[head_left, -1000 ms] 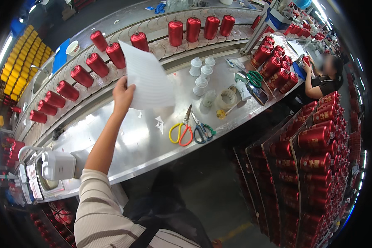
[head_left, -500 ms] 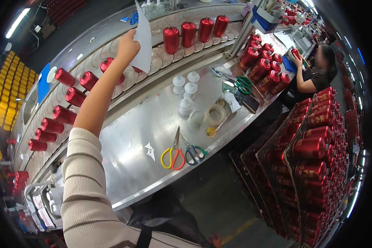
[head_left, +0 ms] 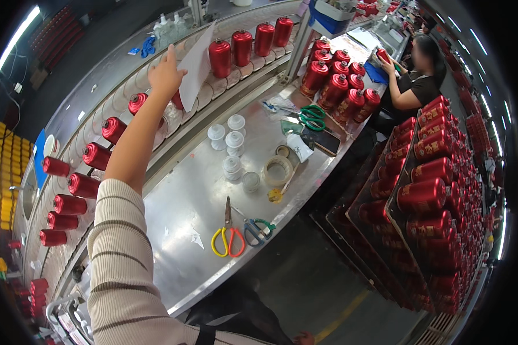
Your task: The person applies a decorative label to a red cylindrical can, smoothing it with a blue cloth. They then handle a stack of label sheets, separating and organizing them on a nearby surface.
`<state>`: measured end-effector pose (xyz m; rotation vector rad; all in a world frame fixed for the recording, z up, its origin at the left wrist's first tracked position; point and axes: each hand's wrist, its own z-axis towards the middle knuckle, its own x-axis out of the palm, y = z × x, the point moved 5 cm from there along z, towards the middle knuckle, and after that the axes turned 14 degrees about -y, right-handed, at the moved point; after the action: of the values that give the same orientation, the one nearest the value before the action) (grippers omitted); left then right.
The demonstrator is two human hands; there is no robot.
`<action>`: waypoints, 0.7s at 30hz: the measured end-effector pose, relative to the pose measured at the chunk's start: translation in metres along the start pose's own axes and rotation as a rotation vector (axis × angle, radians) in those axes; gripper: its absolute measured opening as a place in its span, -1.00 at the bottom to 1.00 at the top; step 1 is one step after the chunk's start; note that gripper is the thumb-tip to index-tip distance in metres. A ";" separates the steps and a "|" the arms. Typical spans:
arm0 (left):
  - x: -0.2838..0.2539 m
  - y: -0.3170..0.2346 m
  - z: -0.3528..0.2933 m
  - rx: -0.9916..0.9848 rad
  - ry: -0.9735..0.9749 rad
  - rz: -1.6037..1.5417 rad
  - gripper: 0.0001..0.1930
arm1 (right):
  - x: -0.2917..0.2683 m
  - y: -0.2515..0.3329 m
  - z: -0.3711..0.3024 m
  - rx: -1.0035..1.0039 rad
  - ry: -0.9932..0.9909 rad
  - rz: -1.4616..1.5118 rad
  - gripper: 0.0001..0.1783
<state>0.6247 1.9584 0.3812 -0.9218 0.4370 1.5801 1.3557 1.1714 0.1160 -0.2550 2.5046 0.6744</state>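
My left arm reaches over the conveyor. The left hand (head_left: 166, 77) has its index finger stretched out and its thumb apart, beside the left edge of a white sheet (head_left: 198, 69). The thumb overlaps that edge; no firm grip shows. The sheet stands upright, leaning right, and partly hides a red bottle behind it. Glossy red bottles (head_left: 220, 57) with short necks stand along the conveyor (head_left: 216, 85) on both sides of the hand. Only a little of my right hand (head_left: 305, 338) shows at the lower edge, far from the bench; its fingers cannot be made out.
The metal bench (head_left: 172, 230) holds scissors (head_left: 228, 230), white plastic caps (head_left: 232, 168), a tape roll (head_left: 277, 171), green-handled scissors (head_left: 312, 117) and a phone (head_left: 322, 140). Grouped red bottles (head_left: 334, 91) stand near a co-worker (head_left: 411, 86). Racks of red bottles (head_left: 423, 195) rise at right.
My left hand has gone from pinching the sheet to a stretched index finger and spread thumb. The sheet's top now leans right. The whole view has shifted.
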 end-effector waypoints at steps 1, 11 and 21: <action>0.006 0.002 -0.010 0.020 -0.030 -0.005 -0.10 | -0.010 -0.027 0.010 -0.325 0.026 -0.369 -0.82; 0.001 -0.069 -0.040 0.040 -0.029 -0.245 -0.07 | 0.027 -0.018 0.022 -0.060 -0.083 -0.096 -0.77; 0.005 -0.031 -0.136 -0.015 -0.075 -0.543 -0.11 | 0.002 0.019 -0.008 0.081 -0.199 -0.032 -0.68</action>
<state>0.6969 1.8704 0.3004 -0.8962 0.1035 1.1160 1.3448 1.1833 0.1286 -0.1887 2.3264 0.5548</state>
